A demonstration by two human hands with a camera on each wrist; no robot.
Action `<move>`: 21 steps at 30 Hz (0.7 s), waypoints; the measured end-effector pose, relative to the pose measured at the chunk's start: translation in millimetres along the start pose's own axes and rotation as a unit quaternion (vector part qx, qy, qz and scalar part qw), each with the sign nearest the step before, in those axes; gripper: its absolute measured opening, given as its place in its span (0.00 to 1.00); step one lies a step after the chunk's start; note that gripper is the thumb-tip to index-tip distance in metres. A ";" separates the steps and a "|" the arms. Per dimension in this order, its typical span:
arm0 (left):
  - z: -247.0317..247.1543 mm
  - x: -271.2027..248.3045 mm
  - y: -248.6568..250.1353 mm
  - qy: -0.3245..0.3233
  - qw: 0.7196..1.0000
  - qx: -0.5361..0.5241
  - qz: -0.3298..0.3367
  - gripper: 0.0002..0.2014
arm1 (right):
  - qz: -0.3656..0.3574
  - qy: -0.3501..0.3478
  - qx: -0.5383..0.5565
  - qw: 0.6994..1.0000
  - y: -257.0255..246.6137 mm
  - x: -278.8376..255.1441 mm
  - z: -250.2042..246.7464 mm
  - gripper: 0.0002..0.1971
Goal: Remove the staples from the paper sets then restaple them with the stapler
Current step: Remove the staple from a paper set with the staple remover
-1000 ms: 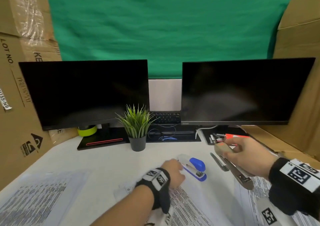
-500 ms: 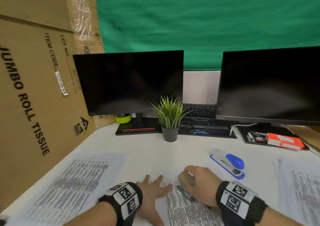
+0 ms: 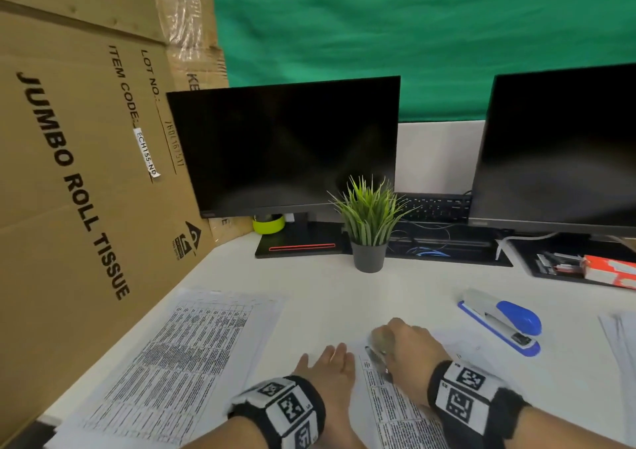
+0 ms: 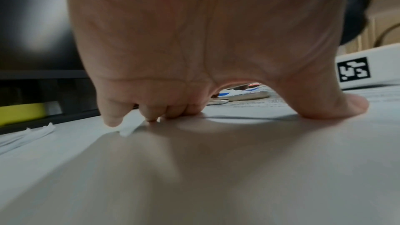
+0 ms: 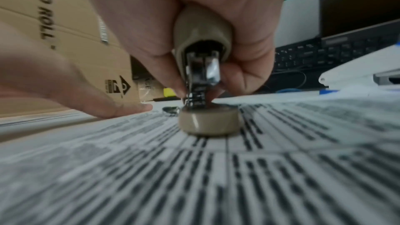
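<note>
A printed paper set (image 3: 389, 410) lies on the white desk in front of me. My right hand (image 3: 409, 349) grips a beige stapler (image 3: 380, 340) whose base sits on the sheet's top left corner. The right wrist view shows that beige stapler (image 5: 203, 40) from behind, with fingers wrapped round its top and its foot on the printed paper (image 5: 194, 177). My left hand (image 3: 327, 366) lies flat just left of the stapler, fingers straight. In the left wrist view, the left hand (image 4: 216, 74) presses its fingertips and thumb down. A blue stapler (image 3: 506, 324) rests to the right, untouched.
Another paper set (image 3: 172, 362) lies at the left, and more sheets (image 3: 619, 338) at the right edge. A potted plant (image 3: 370, 228), two monitors (image 3: 292, 146), a keyboard (image 3: 433, 207) and a red box (image 3: 609, 273) stand behind. A cardboard wall (image 3: 69, 173) closes the left side.
My right hand carried the beige stapler from the right down onto the paper's corner. My left hand left the blue stapler and flattened beside the paper. The view swung left.
</note>
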State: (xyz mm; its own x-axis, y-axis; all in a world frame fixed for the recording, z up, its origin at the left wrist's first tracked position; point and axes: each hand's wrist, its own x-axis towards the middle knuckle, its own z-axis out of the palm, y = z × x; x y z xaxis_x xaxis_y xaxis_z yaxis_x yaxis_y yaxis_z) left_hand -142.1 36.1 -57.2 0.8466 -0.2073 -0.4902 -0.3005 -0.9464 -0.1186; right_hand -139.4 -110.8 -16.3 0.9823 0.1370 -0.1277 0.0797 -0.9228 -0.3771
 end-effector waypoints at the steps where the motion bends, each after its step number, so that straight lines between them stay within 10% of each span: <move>1: -0.3 0.5 0.8 0.002 1.000 0.004 -0.006 0.27 | 0.011 0.007 0.011 1.000 -2.1 3.8 -0.8 0.13; 21: 6.2 1.6 -0.2 0.032 0.999 0.002 -0.006 0.30 | -0.010 -0.015 0.024 1.000 -12.9 6.3 9.7 0.13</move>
State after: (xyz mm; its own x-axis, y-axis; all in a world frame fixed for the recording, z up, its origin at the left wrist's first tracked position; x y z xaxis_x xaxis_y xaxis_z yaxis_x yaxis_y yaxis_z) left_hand -143.4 37.6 -63.3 0.8761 -0.2120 -0.4330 -0.2925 -0.9477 -0.1278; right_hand -135.9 -94.5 -21.2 0.9750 0.1662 -0.1478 0.0897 -0.9017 -0.4229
